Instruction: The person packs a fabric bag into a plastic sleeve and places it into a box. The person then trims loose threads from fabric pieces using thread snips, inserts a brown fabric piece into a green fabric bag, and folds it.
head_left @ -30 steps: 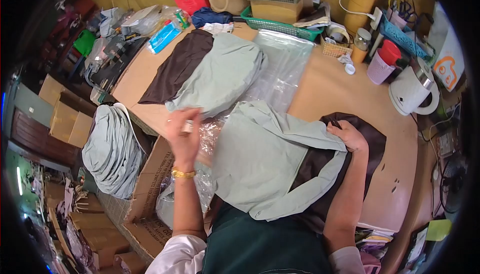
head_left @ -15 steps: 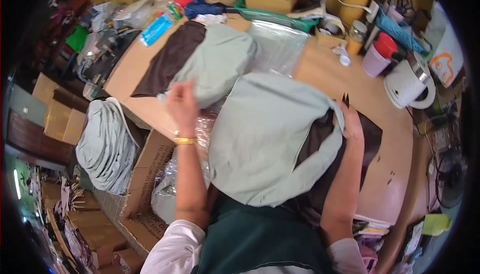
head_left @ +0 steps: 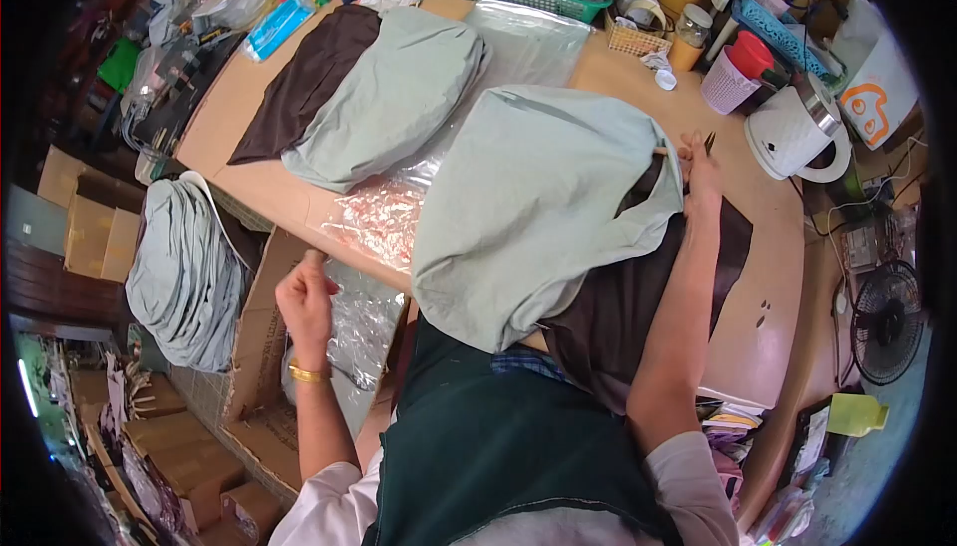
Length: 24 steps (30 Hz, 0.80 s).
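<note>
A pale grey-green cloth piece [head_left: 528, 207] joined with dark brown fabric [head_left: 618, 317] lies across the near table edge and my lap. My right hand [head_left: 701, 172] is closed at its upper right edge, gripping the cloth. Dark pointed tips of what look like thread snips [head_left: 710, 143] stick out from between its fingers. My left hand [head_left: 306, 302] is off the cloth, held with curled fingers above an open cardboard box [head_left: 257, 362] of clear plastic. Whatever its fingers may pinch is hidden. Another grey-green and brown cloth piece [head_left: 389, 97] lies farther back on the table.
Clear plastic sheets [head_left: 384, 217] lie on the brown table [head_left: 778, 267]. A stack of grey cloth [head_left: 189, 277] stands left of the box. At the right back are a white kettle [head_left: 793, 137], a pink cup [head_left: 728, 84] and a jar [head_left: 691, 32]; a black fan [head_left: 887, 322] stands at the far right.
My left hand has moved from the back cloth piece down and left to above the box. My right hand keeps hold of the cloth edge, whose opening now looks narrower. The view has shifted.
</note>
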### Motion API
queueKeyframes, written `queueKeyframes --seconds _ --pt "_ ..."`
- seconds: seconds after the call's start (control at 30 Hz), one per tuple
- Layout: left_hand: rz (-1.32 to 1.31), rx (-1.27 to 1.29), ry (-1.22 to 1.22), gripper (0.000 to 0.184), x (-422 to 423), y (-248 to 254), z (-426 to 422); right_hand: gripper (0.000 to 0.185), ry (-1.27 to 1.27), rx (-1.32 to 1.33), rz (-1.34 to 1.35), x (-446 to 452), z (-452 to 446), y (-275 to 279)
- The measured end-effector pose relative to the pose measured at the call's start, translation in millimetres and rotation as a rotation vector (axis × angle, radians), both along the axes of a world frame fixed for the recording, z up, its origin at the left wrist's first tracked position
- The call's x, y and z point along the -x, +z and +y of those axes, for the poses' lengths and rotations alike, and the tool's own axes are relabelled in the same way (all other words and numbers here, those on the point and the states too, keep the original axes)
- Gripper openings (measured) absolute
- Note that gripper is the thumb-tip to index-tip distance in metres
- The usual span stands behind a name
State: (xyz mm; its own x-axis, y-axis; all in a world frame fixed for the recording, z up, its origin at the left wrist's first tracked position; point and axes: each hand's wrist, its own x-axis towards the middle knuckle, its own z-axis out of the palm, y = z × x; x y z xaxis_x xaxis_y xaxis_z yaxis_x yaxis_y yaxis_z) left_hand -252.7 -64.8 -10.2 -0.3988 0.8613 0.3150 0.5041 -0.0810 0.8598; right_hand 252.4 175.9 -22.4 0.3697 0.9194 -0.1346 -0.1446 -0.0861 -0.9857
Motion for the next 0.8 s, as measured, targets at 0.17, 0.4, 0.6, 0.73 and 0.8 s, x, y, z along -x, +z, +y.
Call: queueKeyframes --seconds 0.17,0.4,0.6,0.73,0.8 --pt "-0.090 0.657 -0.171 0.023 -51.5 38.2 -2.1 0.045 0.159 0.032 -0.070 -28.2 72.5 -6.5" --pt "0.644 -0.292 0.002 0.050 -72.3 83.5 64.8 0.040 -0.089 -0.282 -0.937 -14.9 -5.7 54.6" --pt "0.308 0.022 -0.827 0.044 -148.6 101.8 53.9 0.030 0.002 -0.142 -1.023 -16.2 -156.3 35.7" --pt "0.506 0.255 -0.872 0.033 -195.0 38.0 92.0 0.032 -0.022 0.000 -1.259 5.3 -206.6 29.8" --pt "0.634 0.230 -0.909 0.034 -218.4 22.4 105.0 0.032 -0.043 -0.061 -1.360 21.2 -215.5 13.9"
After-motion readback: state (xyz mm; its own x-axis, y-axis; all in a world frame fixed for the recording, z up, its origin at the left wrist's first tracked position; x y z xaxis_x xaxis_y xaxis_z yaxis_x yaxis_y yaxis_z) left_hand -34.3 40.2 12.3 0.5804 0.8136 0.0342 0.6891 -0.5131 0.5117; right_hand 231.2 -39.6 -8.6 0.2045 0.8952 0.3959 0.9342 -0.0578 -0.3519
